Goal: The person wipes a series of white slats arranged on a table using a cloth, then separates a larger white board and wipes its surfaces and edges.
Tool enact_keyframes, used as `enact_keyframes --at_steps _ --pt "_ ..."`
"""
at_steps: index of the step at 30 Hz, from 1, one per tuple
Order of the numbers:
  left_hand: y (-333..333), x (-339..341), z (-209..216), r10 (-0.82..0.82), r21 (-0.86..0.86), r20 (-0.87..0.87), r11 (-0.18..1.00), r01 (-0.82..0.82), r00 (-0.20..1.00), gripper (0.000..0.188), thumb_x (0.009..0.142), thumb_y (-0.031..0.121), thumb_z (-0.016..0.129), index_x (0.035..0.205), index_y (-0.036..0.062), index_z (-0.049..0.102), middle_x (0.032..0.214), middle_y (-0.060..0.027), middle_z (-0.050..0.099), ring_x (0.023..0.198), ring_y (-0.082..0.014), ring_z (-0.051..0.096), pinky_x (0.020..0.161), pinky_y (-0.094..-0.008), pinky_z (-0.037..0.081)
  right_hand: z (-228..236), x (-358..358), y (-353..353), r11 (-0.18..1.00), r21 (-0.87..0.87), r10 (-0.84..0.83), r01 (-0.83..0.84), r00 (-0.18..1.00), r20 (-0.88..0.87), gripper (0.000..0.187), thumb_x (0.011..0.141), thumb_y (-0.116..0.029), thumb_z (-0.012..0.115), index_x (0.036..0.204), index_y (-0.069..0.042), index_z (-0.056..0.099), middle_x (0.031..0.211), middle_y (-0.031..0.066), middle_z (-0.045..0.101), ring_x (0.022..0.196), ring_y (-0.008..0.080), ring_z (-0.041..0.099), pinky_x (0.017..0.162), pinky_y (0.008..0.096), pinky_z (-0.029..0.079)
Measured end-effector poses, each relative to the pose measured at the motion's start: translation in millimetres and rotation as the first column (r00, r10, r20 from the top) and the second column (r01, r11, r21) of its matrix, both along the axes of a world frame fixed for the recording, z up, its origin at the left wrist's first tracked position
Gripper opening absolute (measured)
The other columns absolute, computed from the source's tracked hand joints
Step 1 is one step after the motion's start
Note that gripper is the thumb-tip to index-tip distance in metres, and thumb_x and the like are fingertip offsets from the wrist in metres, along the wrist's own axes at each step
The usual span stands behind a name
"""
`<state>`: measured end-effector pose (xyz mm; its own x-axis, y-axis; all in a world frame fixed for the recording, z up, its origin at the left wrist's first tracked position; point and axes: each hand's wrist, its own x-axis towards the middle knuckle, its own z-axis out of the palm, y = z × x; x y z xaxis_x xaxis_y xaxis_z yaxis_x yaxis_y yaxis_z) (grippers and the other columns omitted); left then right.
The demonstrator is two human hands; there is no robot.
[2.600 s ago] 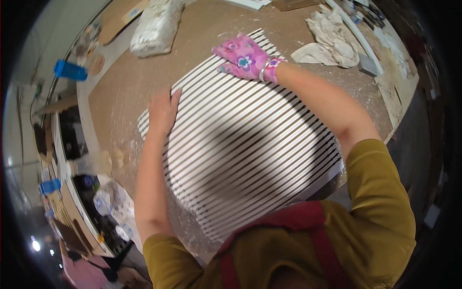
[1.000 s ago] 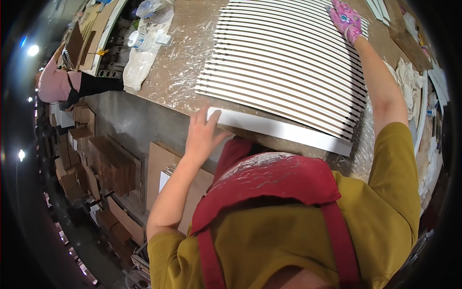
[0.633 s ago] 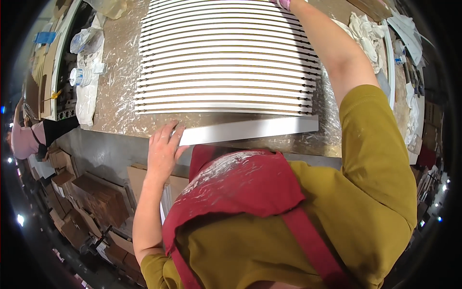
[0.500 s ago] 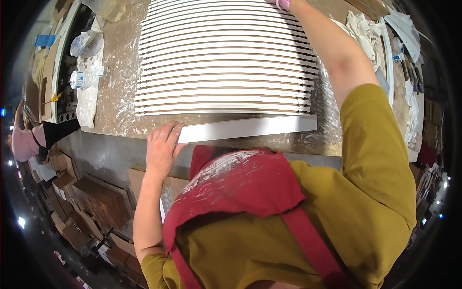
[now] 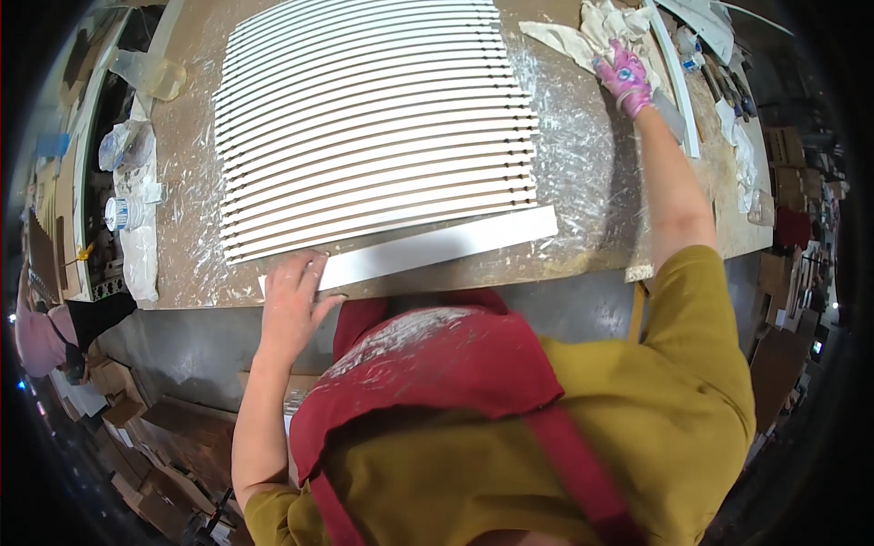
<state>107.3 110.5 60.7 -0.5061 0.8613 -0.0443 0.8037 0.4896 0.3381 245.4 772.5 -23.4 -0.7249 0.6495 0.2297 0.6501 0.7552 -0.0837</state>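
Observation:
My bare left hand (image 5: 293,296) lies over the left end of a long flat white strip (image 5: 446,244), its fingers laid across it and its thumb spread to the side. The strip sits at a slight angle near the front edge of the worktable (image 5: 583,250). Just beyond it lie several narrow white slats (image 5: 373,136) in parallel rows, with small dark pieces between their ends. At the far right, my right hand (image 5: 626,77) wears a pink stained glove and touches a crumpled cream cloth (image 5: 612,25), fingers apart.
A white jar (image 5: 118,214), a clear plastic bag and a yellowish container (image 5: 162,77) stand along the left side. Hand tools (image 5: 728,91) lie past a white rail (image 5: 674,82) on the right. Another person (image 5: 47,341) stands at the far left. Boards lean below the table.
My right hand has moved from the far end of the slats rightward to the cream cloth. My left hand stays at the strip's end, its thumb now spread off the strip. The view has shifted.

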Motion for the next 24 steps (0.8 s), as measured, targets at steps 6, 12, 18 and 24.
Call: enact_keyframes --at_steps 6,12,18,24 --pt "28.2 13.7 -11.7 -0.101 0.084 0.037 0.992 0.097 0.994 0.049 0.074 0.014 0.074 0.119 0.0045 0.058 0.112 -0.0141 0.055 0.101 -0.034 0.052 0.088 -0.042 0.043 31.5 -1.9 12.2 0.905 -0.425 -0.116 -0.001 0.962 -0.249 0.046 0.085 -0.044 0.06 0.114 -0.008 0.06 0.097 0.0142 0.065 0.092 0.0235 0.061 0.083 0.0363 0.046" --pt "25.8 15.5 -10.2 -0.174 0.129 0.072 0.978 0.163 0.982 0.047 0.074 0.015 0.074 0.117 0.0039 0.059 0.107 -0.0142 0.056 0.099 -0.0342 0.054 0.085 -0.0429 0.043 180.7 96.5 -120.5 0.732 -0.626 -0.156 -0.267 0.829 -0.537 0.025 0.084 -0.028 0.067 0.096 -0.006 0.065 0.089 0.0 0.062 0.09 0.0108 0.056 0.083 0.0281 0.044" --pt "40.8 1.0 -25.2 -0.315 0.183 0.024 0.934 0.306 0.949 0.048 0.075 0.018 0.074 0.119 0.0055 0.059 0.11 -0.0131 0.056 0.099 -0.0328 0.053 0.086 -0.0418 0.043 127.6 157.2 -272.1 0.837 -0.515 0.01 -0.186 0.946 -0.325 0.041 0.089 -0.023 0.06 0.124 -0.004 0.051 0.118 0.0106 0.053 0.11 0.0205 0.051 0.096 0.0328 0.041" --pt "38.0 -7.8 -33.5 -0.433 0.194 -0.029 0.882 0.43 0.901 0.052 0.075 0.02 0.073 0.124 0.0083 0.058 0.108 -0.0108 0.056 0.098 -0.0297 0.054 0.083 -0.0401 0.044 91.5 142.0 -318.7 0.974 -0.226 -0.039 0.03 0.999 -0.036 0.051 0.081 -0.015 0.059 0.13 -0.006 0.05 0.114 0.02 0.057 0.1 0.0343 0.058 0.089 0.0425 0.048"
